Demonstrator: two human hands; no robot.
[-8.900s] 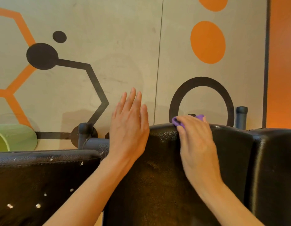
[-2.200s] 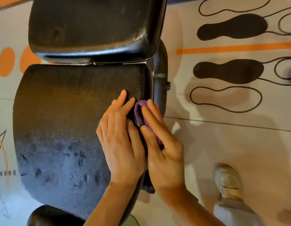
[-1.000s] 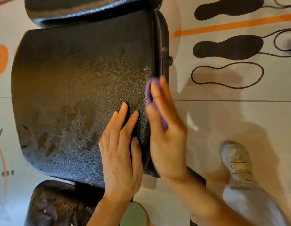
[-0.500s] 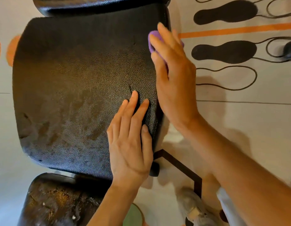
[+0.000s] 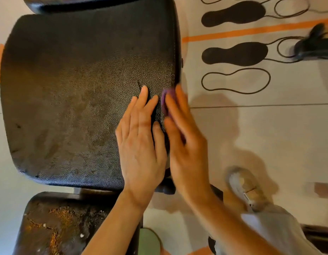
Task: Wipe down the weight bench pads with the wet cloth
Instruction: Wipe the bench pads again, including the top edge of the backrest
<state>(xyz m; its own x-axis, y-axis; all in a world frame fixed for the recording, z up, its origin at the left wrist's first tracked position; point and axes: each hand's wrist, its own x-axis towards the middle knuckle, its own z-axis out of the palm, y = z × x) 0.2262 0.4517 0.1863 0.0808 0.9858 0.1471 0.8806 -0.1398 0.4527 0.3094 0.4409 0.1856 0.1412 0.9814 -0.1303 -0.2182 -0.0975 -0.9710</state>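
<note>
We look straight down on the black seat pad (image 5: pixel 82 92) of a weight bench, its pebbled vinyl showing dull, streaky patches across the middle and near side. Our left hand (image 5: pixel 141 144) lies flat on the pad near its right edge, fingers straight and close together, holding nothing. Just beside it our right hand (image 5: pixel 185 144) presses along the pad's right side edge, fingers extended over a purple cloth (image 5: pixel 166 102); only a small bunched part of the cloth peeks out at the fingertips, and the hand is motion-blurred, so we cannot be sure how firmly it is gripped, though it appears pinned between the palm and the pad's edge. A second black pad (image 5: pixel 86 4) lies just beyond the far edge. At the near left sits a worn pad (image 5: pixel 58 223) with cracked, rust-coloured patches. On the pale floor (image 5: pixel 269 126) to the right are painted footprint shapes (image 5: pixel 234 13) and an orange stripe (image 5: pixel 251 31), and our light shoe (image 5: pixel 246 188) stands close to the bench.
</note>
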